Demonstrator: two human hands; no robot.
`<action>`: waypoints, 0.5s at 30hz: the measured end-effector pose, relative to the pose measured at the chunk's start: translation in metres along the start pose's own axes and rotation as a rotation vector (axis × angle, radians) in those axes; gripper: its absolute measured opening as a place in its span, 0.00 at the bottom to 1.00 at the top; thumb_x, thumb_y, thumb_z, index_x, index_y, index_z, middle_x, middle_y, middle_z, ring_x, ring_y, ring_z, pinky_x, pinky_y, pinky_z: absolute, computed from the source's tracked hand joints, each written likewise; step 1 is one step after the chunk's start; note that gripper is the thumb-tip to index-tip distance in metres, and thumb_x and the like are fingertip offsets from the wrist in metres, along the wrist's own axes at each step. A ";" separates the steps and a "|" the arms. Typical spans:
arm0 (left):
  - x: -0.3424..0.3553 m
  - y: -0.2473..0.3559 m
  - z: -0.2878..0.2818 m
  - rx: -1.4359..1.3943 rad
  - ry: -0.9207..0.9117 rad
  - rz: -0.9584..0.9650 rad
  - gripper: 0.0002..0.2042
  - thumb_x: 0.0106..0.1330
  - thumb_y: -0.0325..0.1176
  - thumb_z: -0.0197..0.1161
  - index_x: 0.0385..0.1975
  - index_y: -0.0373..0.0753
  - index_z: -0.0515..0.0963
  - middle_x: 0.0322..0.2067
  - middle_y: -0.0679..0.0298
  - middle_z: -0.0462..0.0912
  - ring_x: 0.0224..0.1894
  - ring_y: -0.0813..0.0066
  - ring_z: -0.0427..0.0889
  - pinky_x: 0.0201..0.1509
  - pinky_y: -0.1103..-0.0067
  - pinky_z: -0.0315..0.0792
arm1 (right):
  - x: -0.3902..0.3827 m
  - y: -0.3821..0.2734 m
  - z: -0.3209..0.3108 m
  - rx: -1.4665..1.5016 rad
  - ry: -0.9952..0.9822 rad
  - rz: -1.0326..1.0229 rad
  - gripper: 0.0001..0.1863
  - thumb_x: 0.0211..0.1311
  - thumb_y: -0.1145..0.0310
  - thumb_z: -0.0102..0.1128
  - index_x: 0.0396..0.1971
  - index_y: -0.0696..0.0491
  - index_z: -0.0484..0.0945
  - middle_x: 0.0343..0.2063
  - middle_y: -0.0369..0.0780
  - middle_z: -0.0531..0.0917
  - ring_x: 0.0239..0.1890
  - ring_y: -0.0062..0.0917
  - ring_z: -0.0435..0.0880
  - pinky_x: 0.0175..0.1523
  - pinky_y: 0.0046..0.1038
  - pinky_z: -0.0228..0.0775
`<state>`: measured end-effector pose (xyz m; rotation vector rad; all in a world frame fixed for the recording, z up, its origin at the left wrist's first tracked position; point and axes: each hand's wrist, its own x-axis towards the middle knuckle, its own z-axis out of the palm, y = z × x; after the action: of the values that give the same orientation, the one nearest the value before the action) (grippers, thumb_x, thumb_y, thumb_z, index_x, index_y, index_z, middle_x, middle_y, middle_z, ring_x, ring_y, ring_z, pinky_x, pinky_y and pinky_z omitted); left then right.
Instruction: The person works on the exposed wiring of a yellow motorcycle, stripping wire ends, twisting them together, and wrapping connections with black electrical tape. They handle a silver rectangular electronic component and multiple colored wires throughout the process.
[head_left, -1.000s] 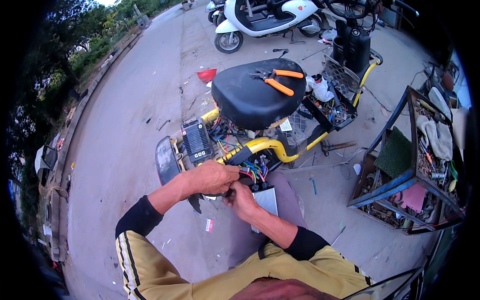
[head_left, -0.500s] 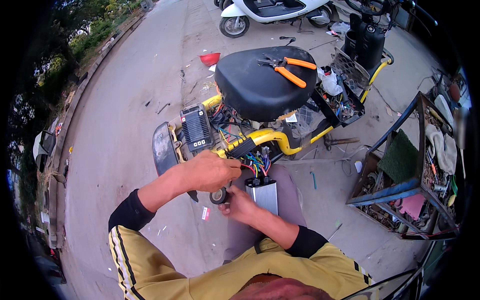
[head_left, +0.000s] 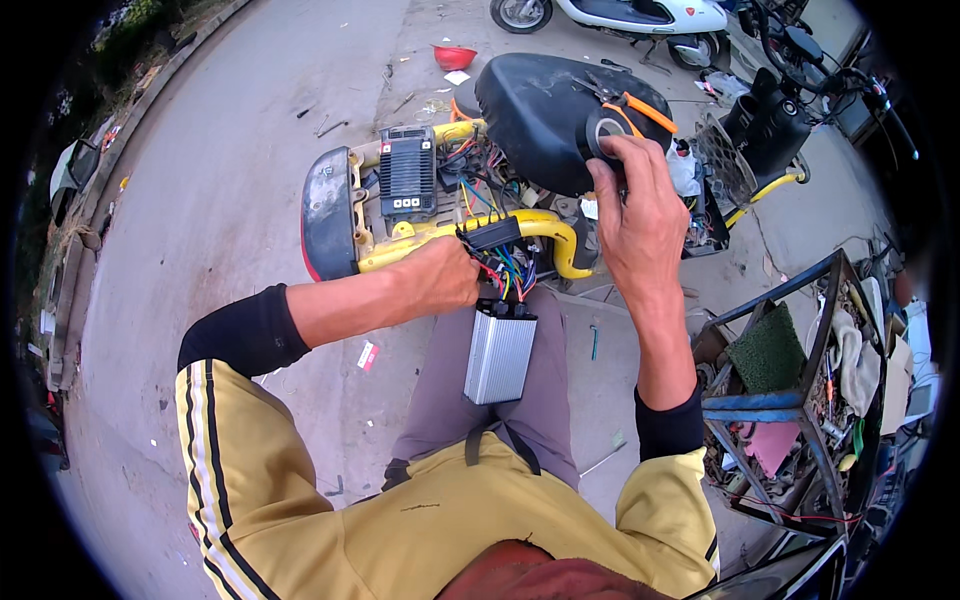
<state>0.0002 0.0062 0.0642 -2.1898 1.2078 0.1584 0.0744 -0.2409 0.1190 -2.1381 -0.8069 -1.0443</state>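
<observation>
My right hand (head_left: 645, 215) is raised over the near edge of the black seat (head_left: 520, 110). Thumb and fingers pinch a roll of black tape (head_left: 598, 128) beside the pliers with orange handles (head_left: 648, 110). At the yellow frame tube (head_left: 545, 222), my left hand (head_left: 447, 272) is closed, its fingertips against the coloured wires (head_left: 512, 268). What it grips is hidden. Those wires run into a silver finned controller box (head_left: 500, 352) resting on my thighs. A second, dark finned box (head_left: 407, 170) sits on the scooter's rear deck, with a tangle of wires beside it.
To the right stands a metal-framed cart (head_left: 750, 402) full of tools, rags and scraps. A red bowl (head_left: 455, 57) lies on the ground beyond the scooter. A white scooter (head_left: 640, 15) is parked at the back. Loose tools and litter are scattered over the concrete (head_left: 230, 190).
My right hand has gone from beside my left hand up and rightward to the seat, carrying the tape roll. My left hand stays closed by the wires. The whole view has shifted somewhat.
</observation>
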 end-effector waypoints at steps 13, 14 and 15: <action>-0.016 0.018 0.006 0.060 0.291 -0.066 0.10 0.64 0.32 0.65 0.38 0.35 0.89 0.45 0.59 0.78 0.36 0.69 0.87 0.34 0.73 0.82 | -0.049 -0.027 0.038 0.388 -0.224 0.300 0.11 0.68 0.73 0.72 0.49 0.55 0.86 0.42 0.44 0.86 0.41 0.40 0.91 0.46 0.41 0.82; -0.017 0.022 0.010 0.013 0.343 -0.085 0.11 0.64 0.33 0.66 0.39 0.35 0.89 0.43 0.61 0.76 0.39 0.69 0.86 0.36 0.73 0.83 | -0.070 -0.031 0.051 0.459 -0.299 0.340 0.09 0.69 0.73 0.71 0.47 0.57 0.87 0.39 0.45 0.86 0.40 0.42 0.91 0.47 0.41 0.82; -0.019 0.025 0.013 0.001 0.349 -0.093 0.11 0.64 0.34 0.66 0.39 0.36 0.89 0.43 0.62 0.75 0.39 0.70 0.85 0.35 0.74 0.82 | -0.085 -0.034 0.064 0.468 -0.327 0.367 0.09 0.70 0.73 0.70 0.47 0.57 0.87 0.39 0.47 0.87 0.41 0.45 0.90 0.48 0.42 0.82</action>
<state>-0.0284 0.0176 0.0493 -2.3310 1.2823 -0.2740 0.0352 -0.1934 0.0260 -1.9606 -0.6839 -0.2839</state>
